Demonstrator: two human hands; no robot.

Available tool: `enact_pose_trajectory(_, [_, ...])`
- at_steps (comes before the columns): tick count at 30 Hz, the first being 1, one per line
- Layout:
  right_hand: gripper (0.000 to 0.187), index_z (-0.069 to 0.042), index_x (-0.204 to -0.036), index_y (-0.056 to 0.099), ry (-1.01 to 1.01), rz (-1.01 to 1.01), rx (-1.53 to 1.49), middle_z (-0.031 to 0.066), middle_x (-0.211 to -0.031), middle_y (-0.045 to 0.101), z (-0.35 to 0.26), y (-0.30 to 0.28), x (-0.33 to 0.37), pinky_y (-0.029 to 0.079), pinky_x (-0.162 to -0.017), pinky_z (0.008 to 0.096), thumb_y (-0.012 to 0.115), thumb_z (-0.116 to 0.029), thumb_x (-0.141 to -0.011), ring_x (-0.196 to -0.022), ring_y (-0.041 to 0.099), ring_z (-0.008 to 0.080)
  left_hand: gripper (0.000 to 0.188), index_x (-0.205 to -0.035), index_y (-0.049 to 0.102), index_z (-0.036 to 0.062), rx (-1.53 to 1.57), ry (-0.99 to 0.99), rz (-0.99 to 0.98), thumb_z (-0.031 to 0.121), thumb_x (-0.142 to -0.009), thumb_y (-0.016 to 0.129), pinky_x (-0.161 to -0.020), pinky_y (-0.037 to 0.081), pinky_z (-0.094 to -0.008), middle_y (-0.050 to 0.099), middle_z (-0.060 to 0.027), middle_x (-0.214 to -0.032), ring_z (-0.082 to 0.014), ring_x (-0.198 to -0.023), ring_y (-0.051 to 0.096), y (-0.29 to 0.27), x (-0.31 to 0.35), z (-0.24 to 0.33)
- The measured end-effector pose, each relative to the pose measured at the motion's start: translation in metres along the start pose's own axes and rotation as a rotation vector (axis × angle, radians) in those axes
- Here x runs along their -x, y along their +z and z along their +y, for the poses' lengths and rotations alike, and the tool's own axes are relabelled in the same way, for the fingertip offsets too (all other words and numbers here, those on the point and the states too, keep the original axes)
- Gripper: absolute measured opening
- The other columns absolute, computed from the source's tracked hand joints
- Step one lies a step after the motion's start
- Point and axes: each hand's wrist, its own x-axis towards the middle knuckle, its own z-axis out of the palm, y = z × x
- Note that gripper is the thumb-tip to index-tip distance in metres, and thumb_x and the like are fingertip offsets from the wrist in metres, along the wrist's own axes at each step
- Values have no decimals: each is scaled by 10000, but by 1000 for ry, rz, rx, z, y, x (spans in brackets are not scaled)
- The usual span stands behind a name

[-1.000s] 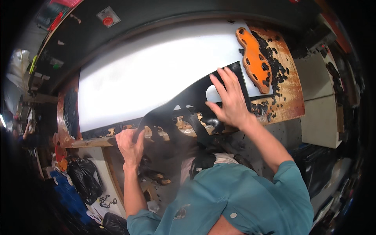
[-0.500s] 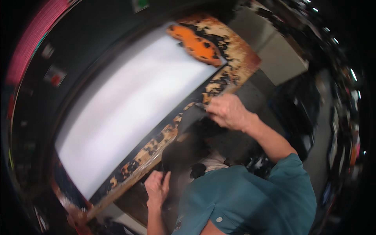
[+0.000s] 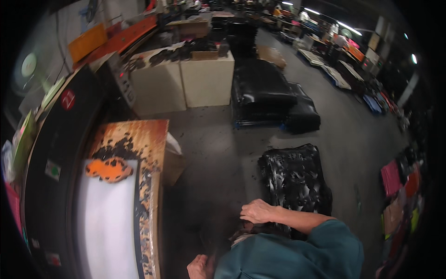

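My right hand [image 3: 256, 211] is held out in front of my body with the fingers curled in. My left hand [image 3: 199, 267] is low and nearer the work table, also curled. A dark blur lies between the hands, and I cannot make out what, if anything, they hold. To the left is a white board [image 3: 106, 211] on a wooden table [image 3: 155, 139]. An orange, wavy-edged piece with dark patches [image 3: 109, 170], perhaps a cutting die, rests at the board's far end. Black scraps [image 3: 121, 148] are scattered on the wood around the board.
A tall dark machine panel [image 3: 55, 186] runs along the left of the table. A low pile of shiny black sheets [image 3: 297, 179] sits on the floor by my right arm. Beyond are a larger black stack [image 3: 262, 95] and pale cabinets [image 3: 206, 83].
My view has swung right and up, so the table now sits at the left and the room shows. My right hand is away from the table edge; both hands stay curled.
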Motion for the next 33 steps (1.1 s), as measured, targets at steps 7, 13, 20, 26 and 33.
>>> enact_pose_trajectory(7, [324, -27, -898, 721, 213, -30, -128, 140, -916, 698, 54, -15, 120, 574, -758, 511, 627, -307, -1031, -870, 711, 396, 189, -899, 667, 39, -52, 164, -217, 192, -939, 770, -696, 523, -510, 673, -203, -876, -444, -791, 662, 67, -48, 39])
enact_pose_trajectory(13, [320, -24, -866, 689, 313, -16, -210, 148, -952, 714, 88, -22, 188, 579, -776, 510, 616, -291, -1027, -897, 713, 404, 205, -895, 664, 38, -113, 256, -341, 213, -948, 757, -695, 530, -515, 689, -207, -884, -446, -784, 670, 105, -92, 89])
enact_pose_trajectory(20, [246, -75, -852, 757, 408, 126, -128, 153, -878, 726, 129, -38, 208, 588, -689, 496, 664, -270, -969, -798, 726, 381, 142, -935, 707, 77, -247, 448, -415, 215, -957, 731, -680, 538, -503, 705, -177, -979, -390, -869, 690, 115, -147, 104])
enact_pose_trajectory(26, [260, -130, -854, 748, 568, 270, 98, 118, -892, 728, 182, -86, 179, 595, -670, 493, 658, -340, -977, -788, 731, 336, 218, -751, 625, 6, -140, 394, -248, 65, -820, 823, -599, 517, -452, 616, -202, -699, -407, -628, 628, 113, -272, 101])
enact_pose_trajectory(33, [331, -116, -890, 728, 663, 740, 471, 123, -856, 717, 300, -225, 171, 585, -695, 499, 673, -417, -1014, -789, 711, 369, 200, -816, 642, 9, -245, 717, -49, 78, -911, 805, -590, 470, -390, 587, -177, -686, -286, -577, 501, 107, -433, 220])
